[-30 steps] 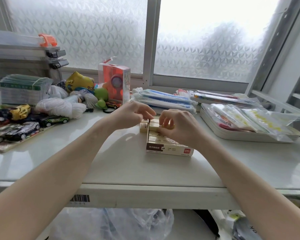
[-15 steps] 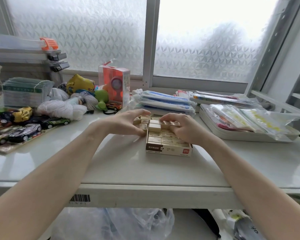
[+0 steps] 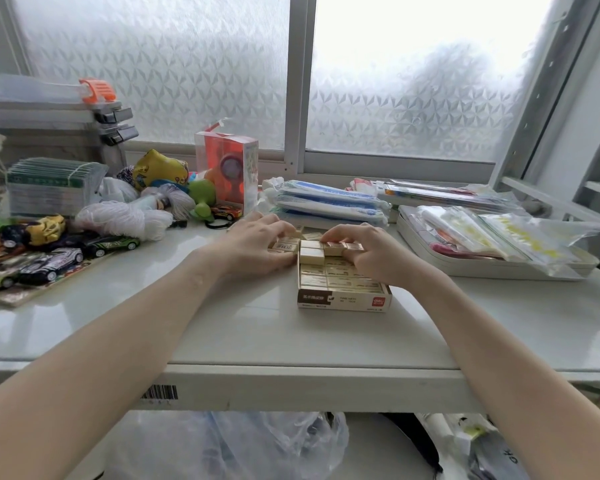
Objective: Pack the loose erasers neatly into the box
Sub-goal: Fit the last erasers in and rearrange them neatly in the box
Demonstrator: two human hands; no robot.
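An open cardboard eraser box (image 3: 343,300) lies at the middle of the white table. Rows of cream erasers (image 3: 340,279) fill its near part. At its far left end two erasers (image 3: 311,255) stand higher than the rest. Loose erasers (image 3: 285,244) lie against the box's left side. My left hand (image 3: 253,245) covers them, fingers curled over their far side and thumb along the near side. My right hand (image 3: 373,252) lies over the far right part of the box, and its fingers and thumb pinch an eraser (image 3: 334,248) there.
Toy cars (image 3: 108,244), white yarn (image 3: 125,221) and an orange toy package (image 3: 226,171) crowd the left. Stacked blue-white packets (image 3: 326,202) lie just behind the box. A white tray (image 3: 492,270) of plastic bags stands to the right. The table's front edge (image 3: 291,386) is close to me.
Both hands have come down from a raised pinch onto the erasers. The left hand shifted to the loose erasers left of the box; the right settled on the far row.
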